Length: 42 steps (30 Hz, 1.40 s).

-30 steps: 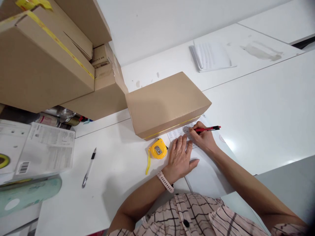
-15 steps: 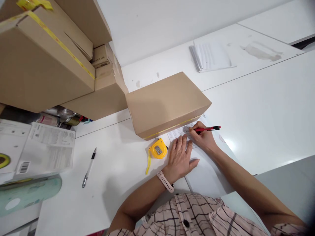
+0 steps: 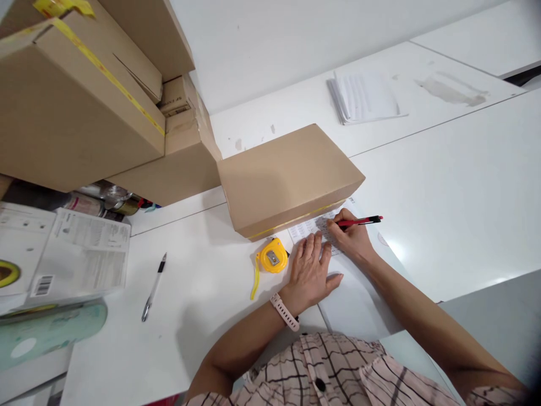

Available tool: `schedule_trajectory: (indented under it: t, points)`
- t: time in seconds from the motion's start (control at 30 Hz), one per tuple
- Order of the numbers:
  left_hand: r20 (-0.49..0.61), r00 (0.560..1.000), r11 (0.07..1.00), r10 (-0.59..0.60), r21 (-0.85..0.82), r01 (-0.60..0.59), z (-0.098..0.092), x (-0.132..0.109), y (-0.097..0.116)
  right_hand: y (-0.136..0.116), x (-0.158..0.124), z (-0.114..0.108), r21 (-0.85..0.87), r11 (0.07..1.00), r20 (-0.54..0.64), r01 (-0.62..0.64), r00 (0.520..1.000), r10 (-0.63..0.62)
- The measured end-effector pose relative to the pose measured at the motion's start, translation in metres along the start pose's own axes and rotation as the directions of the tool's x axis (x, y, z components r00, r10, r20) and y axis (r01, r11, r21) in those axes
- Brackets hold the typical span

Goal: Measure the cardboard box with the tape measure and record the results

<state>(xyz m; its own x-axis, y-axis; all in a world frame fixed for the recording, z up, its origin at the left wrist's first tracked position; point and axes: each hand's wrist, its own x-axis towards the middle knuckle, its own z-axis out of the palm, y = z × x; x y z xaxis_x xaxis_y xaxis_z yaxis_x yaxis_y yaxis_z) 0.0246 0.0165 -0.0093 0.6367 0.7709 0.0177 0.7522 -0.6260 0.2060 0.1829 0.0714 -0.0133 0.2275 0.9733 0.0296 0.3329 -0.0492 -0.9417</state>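
Note:
My right hand [image 3: 351, 237] grips a red and black pen [image 3: 361, 221] over a printed sheet [image 3: 301, 230]. Its writing tip is hidden by my fingers. Flat on the same sheet lies my left hand [image 3: 311, 270], fingers stretched out, holding nothing. Just beyond both hands, a closed cardboard box [image 3: 289, 175] with yellow tape along its near side covers the sheet's far edge. A yellow tape measure [image 3: 273, 256] rests left of my left hand, its yellow strap trailing toward me.
A black and clear pen [image 3: 154, 286] lies on the white table further left. Stacked cardboard boxes [image 3: 80, 107] rise at the far left, above printed packaging [image 3: 80, 254] and a pale green case [image 3: 54, 332]. A stack of papers [image 3: 367, 97] sits at the back.
The whole view has shifted very slightly. Both hands keep their places on the sheet, and the red and black pen stays in my right hand.

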Motion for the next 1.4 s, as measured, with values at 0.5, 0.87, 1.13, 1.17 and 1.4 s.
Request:
schedule_trajectory:
  t: [0.5,0.87,1.13,1.17,1.4]
  points:
    - [-0.166,0.986,0.999,0.014,-0.043,-0.021,0.0,-0.001,-0.002,0.04,0.0,-0.098,-0.639,0.717,0.011,0.28,0.935,-0.355]
    - [-0.473,0.772,0.905,-0.424,-0.253,0.342,-0.029,-0.074,-0.037,0.048,-0.009,-0.117,-0.802,0.534,0.078,0.268,0.933,-0.351]
    - [-0.303,0.793,0.786,-0.528,-0.529,0.321,-0.033,-0.079,-0.043,-0.029,-0.075,-0.026,-0.068,0.967,0.191,0.246,0.954,-0.229]
    - [-0.279,0.81,0.771,-0.516,-0.562,0.298,-0.036,-0.081,-0.038,-0.034,-0.083,-0.015,0.032,0.985,0.248,0.168,0.954,-0.17]
    - [-0.126,0.896,0.616,-0.426,-0.766,0.185,-0.058,-0.105,-0.007,-0.042,-0.106,0.005,0.307,0.912,0.496,-0.271,0.864,0.089]
